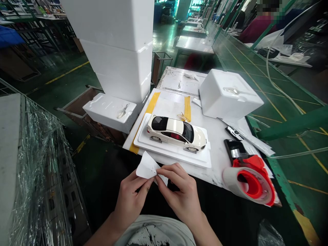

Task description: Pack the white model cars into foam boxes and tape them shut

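Observation:
Close in front of my body, my left hand (133, 196) and my right hand (179, 188) meet over a small white sheet (146, 166), which looks like thin paper or film with tiny dark specks. Thumbs and fingers of both hands pinch it near its middle, and one corner sticks up to the left. Beyond the hands a cream model car (176, 131) stands on a white foam tray (169, 154), its front toward the right. Neither hand touches the car.
On the table's right side lie a red tape dispenser (256, 182) and a black-and-white tool (234, 133). A white foam box (230, 94) stands behind them. Tall stacked foam boxes (120, 44) rise at the left, beside a lower foam block (110, 107). A plastic-wrapped stack (43, 164) flanks me.

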{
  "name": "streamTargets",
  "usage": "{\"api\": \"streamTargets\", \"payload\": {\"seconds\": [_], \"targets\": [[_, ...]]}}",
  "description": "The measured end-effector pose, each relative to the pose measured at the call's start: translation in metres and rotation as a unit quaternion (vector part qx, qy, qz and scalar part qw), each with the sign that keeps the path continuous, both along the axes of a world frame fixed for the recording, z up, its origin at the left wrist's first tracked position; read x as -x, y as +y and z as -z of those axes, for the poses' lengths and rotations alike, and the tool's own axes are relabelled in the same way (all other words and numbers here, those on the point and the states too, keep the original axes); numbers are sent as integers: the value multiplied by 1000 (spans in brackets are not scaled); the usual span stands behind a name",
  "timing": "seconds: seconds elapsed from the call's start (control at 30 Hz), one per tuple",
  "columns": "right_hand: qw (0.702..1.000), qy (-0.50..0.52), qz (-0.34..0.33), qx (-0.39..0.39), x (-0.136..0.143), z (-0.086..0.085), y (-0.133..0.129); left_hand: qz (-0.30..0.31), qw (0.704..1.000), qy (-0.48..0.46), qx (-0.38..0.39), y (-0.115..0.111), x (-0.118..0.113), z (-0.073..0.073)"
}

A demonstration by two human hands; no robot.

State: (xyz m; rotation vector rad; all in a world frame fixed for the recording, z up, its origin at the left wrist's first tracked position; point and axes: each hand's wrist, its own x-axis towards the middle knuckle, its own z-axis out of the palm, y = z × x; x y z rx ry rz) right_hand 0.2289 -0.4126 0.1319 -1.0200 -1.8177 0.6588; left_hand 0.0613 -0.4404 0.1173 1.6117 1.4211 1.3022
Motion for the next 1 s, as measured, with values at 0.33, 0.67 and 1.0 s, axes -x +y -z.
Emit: {"api": "streamTargets", "payload": {"seconds": [0.33, 0.67, 1.0], "targets": [[1000, -13, -13, -19, 0, 1, 4, 9, 997, 55, -61, 1, 0, 5], [999, 13, -1, 38, 3, 6, 5, 13, 992, 91, -89, 6, 2, 16], [998, 35, 4, 58, 3, 10, 5, 5, 996, 56, -65, 5, 1, 14]]}}
